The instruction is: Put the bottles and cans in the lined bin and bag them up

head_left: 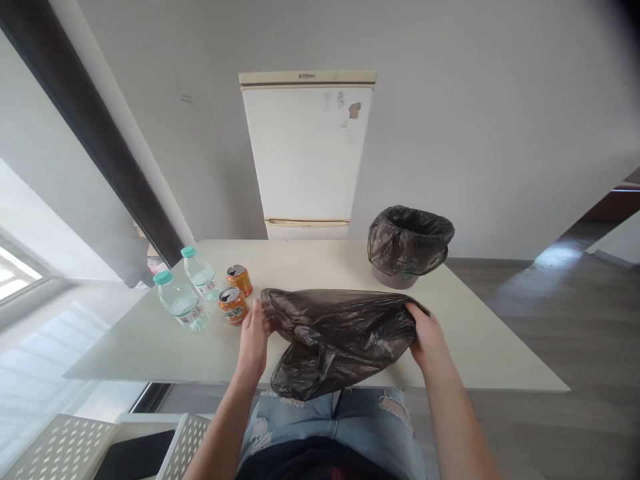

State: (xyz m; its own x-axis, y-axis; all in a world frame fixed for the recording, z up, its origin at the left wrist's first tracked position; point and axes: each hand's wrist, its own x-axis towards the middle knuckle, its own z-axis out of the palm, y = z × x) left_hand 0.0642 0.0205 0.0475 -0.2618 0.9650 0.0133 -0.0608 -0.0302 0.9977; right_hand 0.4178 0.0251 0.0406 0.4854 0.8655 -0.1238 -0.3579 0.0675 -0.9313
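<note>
A dark, translucent garbage bag [345,333] is stretched sideways between my two hands above the table's front edge. My left hand [256,337] grips its left end, close to the orange cans. The bag's right end is pinched in my right hand [425,333], thumb on top and fingers partly hidden behind the plastic. Its lower part hangs in loose folds over the table edge. Just left of my left hand stand two opened orange soda cans, a front can [233,308] and a rear can [239,280].
Two clear bottles with teal caps, a front bottle [181,303] and a rear bottle [201,275], stand left on the pale table [480,353]. A bin lined with a dark bag [411,243] sits at the back right. Behind is a white fridge [307,153]; a white basket [65,447] lies lower left.
</note>
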